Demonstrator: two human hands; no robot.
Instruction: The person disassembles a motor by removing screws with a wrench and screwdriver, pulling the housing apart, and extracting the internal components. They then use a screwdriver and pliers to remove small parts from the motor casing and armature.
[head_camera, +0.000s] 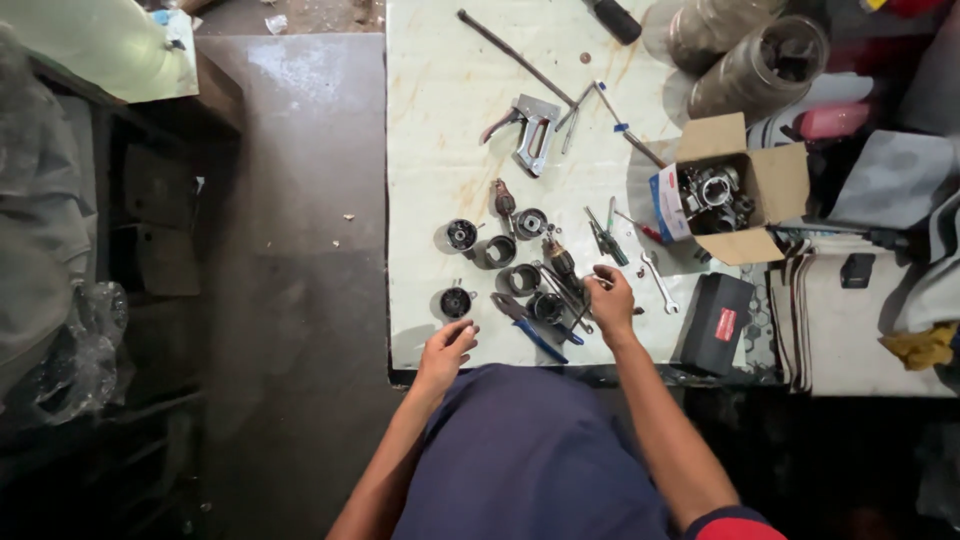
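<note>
A: Motor parts lie in a cluster near the front edge of the tabletop (440, 120), and your right hand (612, 300) is in among them. Its fingers are pinched on something small and thin; I can't tell what it is.

B: And my left hand (447, 348)?

A: Loose, gripping nothing, resting at the front edge just beside the nearest black housing (456, 301). Keep it there as a brace, or press it on the housing if the part you're working shifts.

B: What's close to my right hand?

A: An armature (560, 260) with copper windings just beyond your fingers, more round housings (521, 278) beside it, and blue-handled pliers (530, 327) between your two hands. A small spanner (659, 281) lies to the right of your knuckles, with a dark box (714, 322) near the front right corner.

B: How do I do this bit well?

A: I'd say hold the pinch low and steady, and move the piece slowly so it doesn't snag the windings. Small parts lie all around your wrist; lift the hand clear rather than dragging it. The stapler (530, 130) and the carton (745, 185) of parts sit well back, out of your way.
</note>
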